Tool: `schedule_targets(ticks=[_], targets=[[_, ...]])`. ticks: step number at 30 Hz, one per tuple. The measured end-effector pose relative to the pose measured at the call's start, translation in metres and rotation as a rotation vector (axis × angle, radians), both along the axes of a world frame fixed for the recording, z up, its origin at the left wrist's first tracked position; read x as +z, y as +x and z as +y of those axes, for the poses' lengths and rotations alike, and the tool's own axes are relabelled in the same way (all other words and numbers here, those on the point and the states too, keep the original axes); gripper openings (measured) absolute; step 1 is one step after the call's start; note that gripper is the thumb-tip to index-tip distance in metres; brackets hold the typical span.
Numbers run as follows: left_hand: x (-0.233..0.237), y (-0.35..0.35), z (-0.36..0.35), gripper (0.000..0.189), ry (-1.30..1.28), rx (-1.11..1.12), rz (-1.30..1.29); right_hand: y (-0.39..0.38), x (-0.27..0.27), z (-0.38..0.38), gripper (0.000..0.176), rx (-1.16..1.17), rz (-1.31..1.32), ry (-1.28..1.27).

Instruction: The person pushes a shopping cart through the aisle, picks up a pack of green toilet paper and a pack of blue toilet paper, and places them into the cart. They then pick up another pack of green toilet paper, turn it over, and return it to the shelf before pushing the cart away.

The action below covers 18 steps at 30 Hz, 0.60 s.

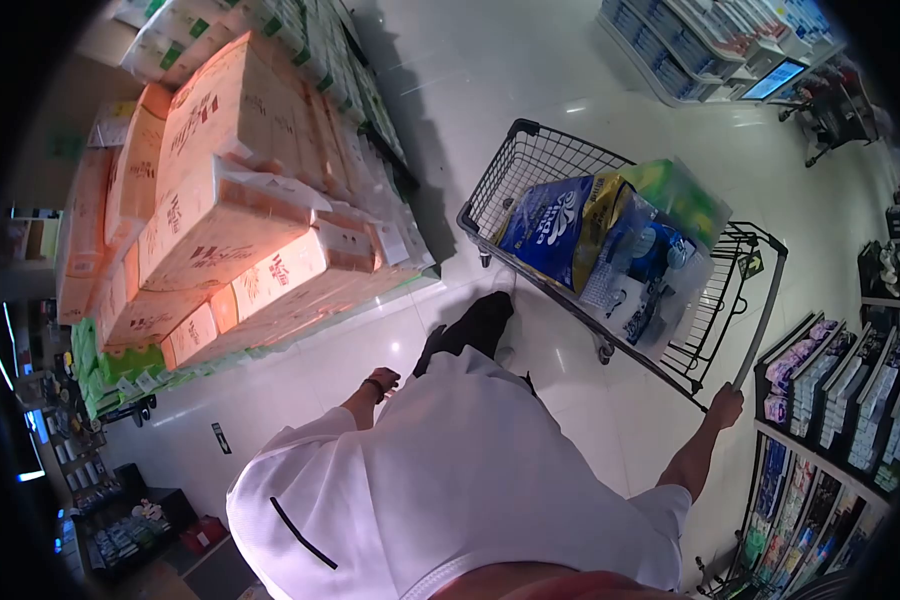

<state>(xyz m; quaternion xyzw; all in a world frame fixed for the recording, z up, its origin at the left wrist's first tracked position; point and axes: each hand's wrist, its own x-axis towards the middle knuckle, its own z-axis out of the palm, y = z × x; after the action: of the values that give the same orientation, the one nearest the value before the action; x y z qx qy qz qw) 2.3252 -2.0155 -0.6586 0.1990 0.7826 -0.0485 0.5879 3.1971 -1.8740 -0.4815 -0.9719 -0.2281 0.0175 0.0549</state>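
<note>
A wire shopping cart (555, 150) is grasped by the right hand (727, 406), whose fingers are wrapped around the near end of the dark handle (766, 305). The left hand (383, 382) is held out beside the body with its fingers loosely bent, and it appears released; a dark band (377, 389) is worn at its wrist. The cart is set at a slant on the pale tiled floor (245, 400), ahead and to the right of the person, by whom a white shirt (440, 450) is worn.

Large packs are carried in the cart's basket. A blue-and-gold pack (552, 228) is laid toward the front, a green-and-yellow one (672, 192) is placed along the far side, and a blue-and-white bundle (645, 280) in clear wrapping is lodged nearer the handle, just beside the blue-and-gold pack. A dark shoe (485, 315) is seen on the floor near the cart.

To the left, orange packs (220, 215) are stacked in a tall pile, with green packs (115, 370) tucked along its lower edge. To the right, small packages are arranged in rows on a shelf unit (820, 458), close to the right hand. A lit screen (775, 78) is mounted on a display at the upper right.
</note>
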Motion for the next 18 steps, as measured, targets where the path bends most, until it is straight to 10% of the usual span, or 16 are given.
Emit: schedule_targets(ticks=[2, 9, 11, 18], targets=[[-0.037, -0.011, 0.018, 0.034, 0.099, -0.405, -0.052, -0.007, 0.000, 0.024, 0.041, 0.046, 0.026, 0.024], [0.007, 0.069, 0.250, 0.030, 0.018, -0.078, -0.071, -0.069, 0.001, 0.114, 0.038, 0.068, 0.084, 0.129], [-0.033, 0.083, 0.317, 0.028, 0.534, -0.361, 0.067, -0.092, 0.001, 0.145, 0.037, 0.075, 0.114, 0.144], [0.180, 0.253, 0.506, 0.031, 0.918, -0.970, -0.331, -0.181, 0.011, 0.247, 0.033, 0.109, 0.321, 0.276]])
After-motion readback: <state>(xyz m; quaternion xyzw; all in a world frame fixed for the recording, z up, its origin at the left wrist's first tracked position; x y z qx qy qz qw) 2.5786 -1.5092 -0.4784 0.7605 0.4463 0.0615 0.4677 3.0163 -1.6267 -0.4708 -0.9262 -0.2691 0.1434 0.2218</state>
